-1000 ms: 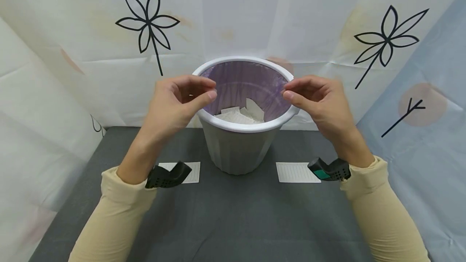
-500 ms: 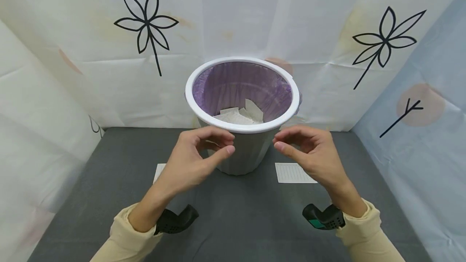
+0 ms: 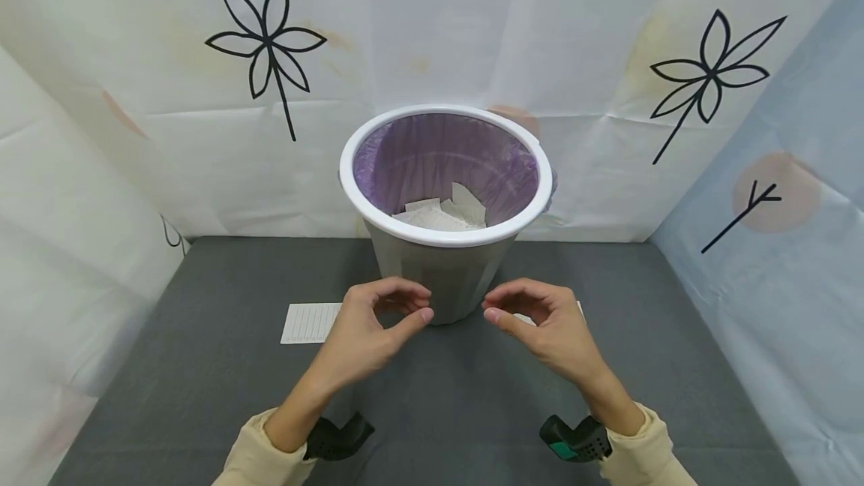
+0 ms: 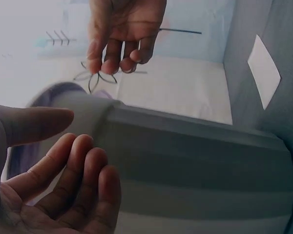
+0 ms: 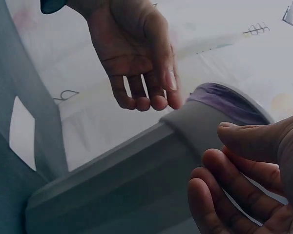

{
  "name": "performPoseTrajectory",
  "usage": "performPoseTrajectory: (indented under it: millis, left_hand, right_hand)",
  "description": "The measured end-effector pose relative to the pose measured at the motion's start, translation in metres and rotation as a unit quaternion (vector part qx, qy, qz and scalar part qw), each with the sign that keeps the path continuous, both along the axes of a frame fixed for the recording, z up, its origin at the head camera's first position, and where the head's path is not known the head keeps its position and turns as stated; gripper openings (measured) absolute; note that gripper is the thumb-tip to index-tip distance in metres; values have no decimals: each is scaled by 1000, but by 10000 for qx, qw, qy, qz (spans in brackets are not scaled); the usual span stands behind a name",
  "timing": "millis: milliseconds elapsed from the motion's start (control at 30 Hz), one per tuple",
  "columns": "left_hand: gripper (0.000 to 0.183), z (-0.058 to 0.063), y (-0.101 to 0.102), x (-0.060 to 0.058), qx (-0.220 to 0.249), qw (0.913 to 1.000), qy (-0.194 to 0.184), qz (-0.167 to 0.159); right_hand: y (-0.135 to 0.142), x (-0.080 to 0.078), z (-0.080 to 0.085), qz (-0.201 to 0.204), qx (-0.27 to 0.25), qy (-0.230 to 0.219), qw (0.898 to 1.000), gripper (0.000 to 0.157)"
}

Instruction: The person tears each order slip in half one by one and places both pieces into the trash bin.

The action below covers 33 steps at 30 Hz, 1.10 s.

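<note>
A round trash can (image 3: 439, 238) with a white rim and grey ribbed sides stands upright, lined with a purple bag (image 3: 466, 145). Torn white paper pieces (image 3: 442, 214) lie inside it. My left hand (image 3: 374, 332), fingers loosely curved, hangs in front of the can's lower left side with nothing between thumb and fingertips. Facing it, my right hand (image 3: 547, 328) is held the same way, also holding nothing. In both wrist views the ribbed side of the can fills the space beyond the hands.
One lined white paper slip (image 3: 310, 322) lies on the dark grey table (image 3: 432, 411) left of the can. Another slip (image 4: 264, 70), to the right, is mostly covered by my right hand in the head view. White printed cloth (image 3: 432, 28) hangs behind the can.
Both hands have come down from beside the can's rim, toward me and closer together, to low in front of it. The can and its paper stay in place.
</note>
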<state>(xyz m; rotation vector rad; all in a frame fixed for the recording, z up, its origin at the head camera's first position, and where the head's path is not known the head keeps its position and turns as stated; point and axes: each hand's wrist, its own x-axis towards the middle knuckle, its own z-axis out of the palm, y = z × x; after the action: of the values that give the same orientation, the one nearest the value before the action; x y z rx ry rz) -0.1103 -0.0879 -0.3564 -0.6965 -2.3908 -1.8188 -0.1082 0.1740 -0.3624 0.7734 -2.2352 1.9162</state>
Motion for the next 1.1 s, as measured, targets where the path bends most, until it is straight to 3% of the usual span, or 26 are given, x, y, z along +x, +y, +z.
performPoseTrajectory:
  millis: [267, 433, 567, 800, 933, 1100]
  left_hand:
    - [20, -38, -33, -13, -128, 9995, 139, 238]
    - [23, -67, -70, -26, -540, 9960, 197, 686]
    - [30, -90, -103, -35, -1033, 9891, 60, 1050]
    - [50, -130, -152, -49, -1910, 9719, -266, 1353]
    - [60, -146, -171, -55, -2133, 9663, -355, 1397]
    - [73, -154, -178, -57, -2368, 9599, -575, 1389]
  right_hand:
    - [-24, 0, -31, 298, 15, -226, 9993, 15]
    - [-39, -2, -48, 420, 17, -252, 9988, 15]
    - [-51, -2, -60, 473, 45, -473, 9978, 16]
    - [-73, -3, -78, 551, 182, -828, 9949, 19]
    - [-88, -5, -87, 719, 212, -917, 9930, 23]
    - [-109, -9, -99, 808, 448, -1010, 9906, 28]
